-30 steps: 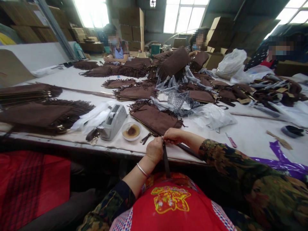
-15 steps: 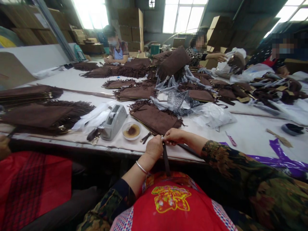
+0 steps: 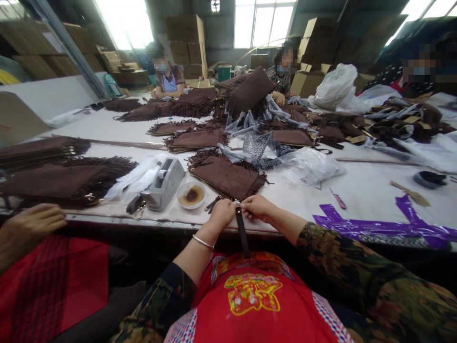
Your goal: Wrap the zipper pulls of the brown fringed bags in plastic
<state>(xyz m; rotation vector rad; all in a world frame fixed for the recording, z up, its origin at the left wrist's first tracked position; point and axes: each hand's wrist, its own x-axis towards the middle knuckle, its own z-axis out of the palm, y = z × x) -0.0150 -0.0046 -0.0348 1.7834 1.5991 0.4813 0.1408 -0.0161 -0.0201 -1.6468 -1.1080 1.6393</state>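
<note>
A brown fringed zip pouch (image 3: 228, 175) lies flat near the table's front edge, its near corner towards me. At that corner my left hand (image 3: 223, 213) is closed in a pinch on the metal fitting of a dark brown wrist strap (image 3: 242, 233). From the right, my right hand (image 3: 257, 208) pinches the same small fitting, thumb and fingertips together. The strap dangles below my fingers over the table edge. My fingertips mostly cover the fitting. Beside my left hand sticks out a dark zipper pull (image 3: 213, 204).
Left of the pouch stand a small dish (image 3: 191, 195) with brown residue and a grey tape dispenser (image 3: 166, 183). Stacked pouches (image 3: 53, 178) lie further left, beside a co-worker's hand (image 3: 37, 221). Right are clear plastic bags (image 3: 309, 166), a pink cutter (image 3: 338, 199), a brush (image 3: 410, 193) and purple tape (image 3: 378, 227).
My hands stay pinched at the strap fitting, with only slight movement. The view has shifted a little. At left, a co-worker's hand has come further into view; across the table, another has drawn back from a plastic bag.
</note>
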